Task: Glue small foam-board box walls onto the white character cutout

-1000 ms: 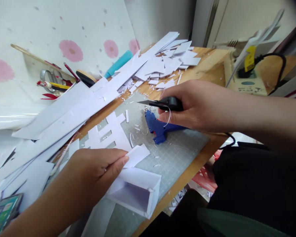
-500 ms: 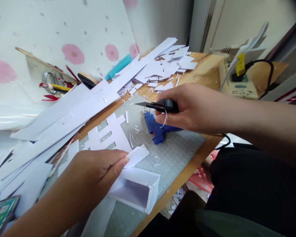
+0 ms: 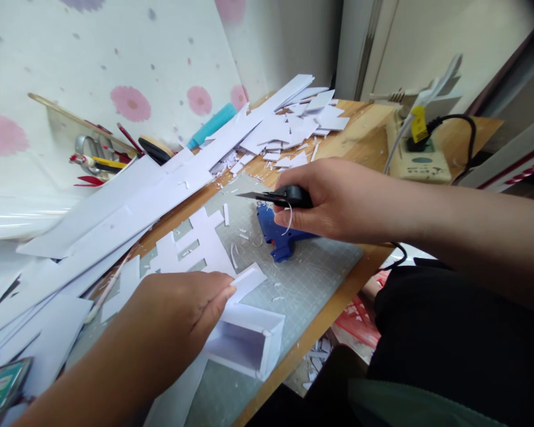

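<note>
Left hand (image 3: pixel 182 314), lower left — pinching white piece (image 3: pixel 250 281); right hand (image 3: pixel 323 198), right of centre — gripping black cutter (image 3: pixel 297 196).

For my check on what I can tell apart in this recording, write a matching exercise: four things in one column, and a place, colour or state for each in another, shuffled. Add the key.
Things
1. utility knife
2. glue gun
3. white piece just above the open box in the picture
4. power strip

Descriptions
A. carrying a black plug
B. pinched in the left hand
C. in the right hand, blade out
D. blue, lying on the gray mat

Pairs: 1-C, 2-D, 3-B, 4-A
</note>
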### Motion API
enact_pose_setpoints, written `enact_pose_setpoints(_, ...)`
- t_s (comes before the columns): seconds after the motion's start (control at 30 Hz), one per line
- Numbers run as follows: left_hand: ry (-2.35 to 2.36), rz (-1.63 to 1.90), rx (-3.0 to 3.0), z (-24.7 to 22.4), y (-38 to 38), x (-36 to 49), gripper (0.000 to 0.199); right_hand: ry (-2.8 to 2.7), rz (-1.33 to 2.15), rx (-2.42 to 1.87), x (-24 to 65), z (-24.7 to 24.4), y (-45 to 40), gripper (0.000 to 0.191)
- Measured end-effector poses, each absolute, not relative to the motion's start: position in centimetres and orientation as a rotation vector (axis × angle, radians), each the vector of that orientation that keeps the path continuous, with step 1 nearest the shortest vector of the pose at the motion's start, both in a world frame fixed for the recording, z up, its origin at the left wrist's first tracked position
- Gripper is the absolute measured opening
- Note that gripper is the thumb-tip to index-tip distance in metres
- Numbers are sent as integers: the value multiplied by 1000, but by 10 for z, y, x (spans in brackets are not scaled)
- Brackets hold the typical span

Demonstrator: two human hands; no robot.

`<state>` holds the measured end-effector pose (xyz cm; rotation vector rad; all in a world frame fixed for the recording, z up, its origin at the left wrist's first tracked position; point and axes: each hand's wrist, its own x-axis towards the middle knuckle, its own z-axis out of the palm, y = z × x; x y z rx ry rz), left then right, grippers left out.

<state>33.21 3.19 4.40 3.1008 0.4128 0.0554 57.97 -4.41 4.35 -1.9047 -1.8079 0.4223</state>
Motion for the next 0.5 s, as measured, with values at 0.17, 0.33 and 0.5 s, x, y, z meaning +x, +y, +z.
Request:
enact_pose_setpoints(0.17,612,-228,3056,47,26,334,42,-1864,442,-1917,578,51,-50,10)
enact_pose_setpoints(0.33,731,-296,3004,47,25,337,41,-1862,454,-1936,576,55,-54,10)
enact_pose_setpoints(0.5,787,-317,2963,50,22,339,41,-1866,445,-1920,577,56,-56,9)
